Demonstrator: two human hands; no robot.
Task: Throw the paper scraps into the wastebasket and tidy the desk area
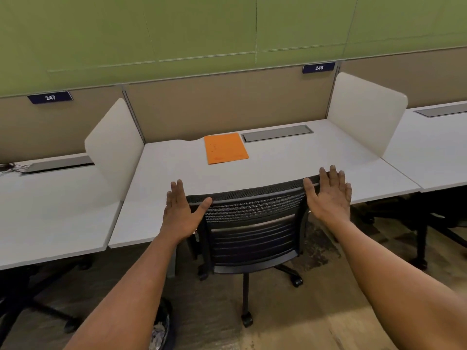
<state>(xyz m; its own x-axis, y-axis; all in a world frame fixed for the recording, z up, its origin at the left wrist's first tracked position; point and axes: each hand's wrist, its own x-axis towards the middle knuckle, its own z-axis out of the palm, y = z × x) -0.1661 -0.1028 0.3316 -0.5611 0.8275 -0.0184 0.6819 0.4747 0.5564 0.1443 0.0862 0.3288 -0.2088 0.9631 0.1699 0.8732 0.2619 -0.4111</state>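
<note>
A black mesh office chair (252,231) stands pushed up against the white desk (290,160). My left hand (180,210) is open at the left end of the chair's backrest top, thumb over the rim. My right hand (328,195) is open at the right end, fingers spread flat above the rim. An orange folder (225,148) lies flat at the back of the desk. At the bottom left, partly hidden by my left forearm, a dark wastebasket (161,332) on the floor holds crumpled white paper scraps (158,335).
White side dividers (116,147) (366,112) bound the desk. A grey cable tray lid (276,133) lies beside the folder. Neighbouring desks sit left and right, with chair bases (38,309) beneath the left one and more legs (429,231) under the right.
</note>
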